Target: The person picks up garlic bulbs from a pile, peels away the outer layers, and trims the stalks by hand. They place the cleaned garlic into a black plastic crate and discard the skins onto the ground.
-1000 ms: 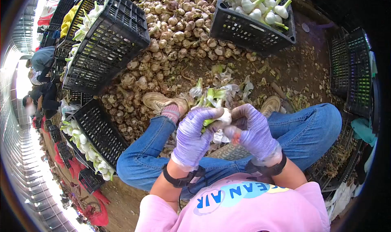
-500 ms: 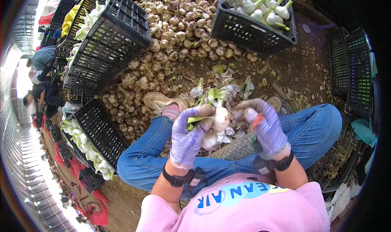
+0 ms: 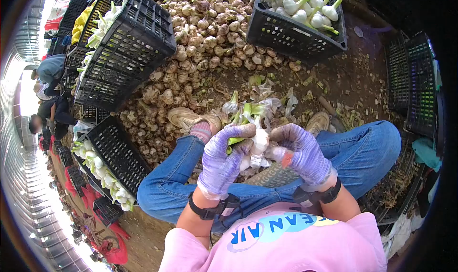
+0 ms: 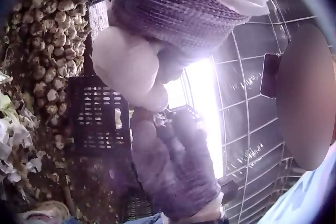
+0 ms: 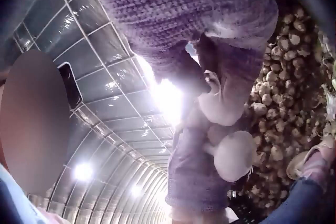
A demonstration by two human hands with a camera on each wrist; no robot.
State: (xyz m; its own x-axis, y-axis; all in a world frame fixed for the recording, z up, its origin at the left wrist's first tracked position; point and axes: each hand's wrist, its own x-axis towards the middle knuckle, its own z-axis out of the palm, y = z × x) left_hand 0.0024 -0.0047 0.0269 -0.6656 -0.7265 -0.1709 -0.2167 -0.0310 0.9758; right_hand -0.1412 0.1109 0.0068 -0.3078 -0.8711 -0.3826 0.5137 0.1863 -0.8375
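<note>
- Gripping the white garlic bulb [image 3: 260, 141] by its green stalk [image 3: 235, 141] in the gloved left hand [image 3: 221, 160], with fingers curled round the stalk
- Apparently holding a second bulb [image 5: 234, 155] in that same grip, just below the first
- Pinching, as far as can be judged, at loose papery skin [image 5: 210, 80] with the right hand [image 3: 305, 155], fingers curled narrow against the bulb
- Located between both hands, above the crossed legs, near the heap of trimmings [image 3: 255, 110]
- Likely light and firm, with thin skin apt to tear and perhaps slippery where bare
- Best held by the stalk, or cupped round the bulb without hard squeezing, to avoid bruising cloves
</note>
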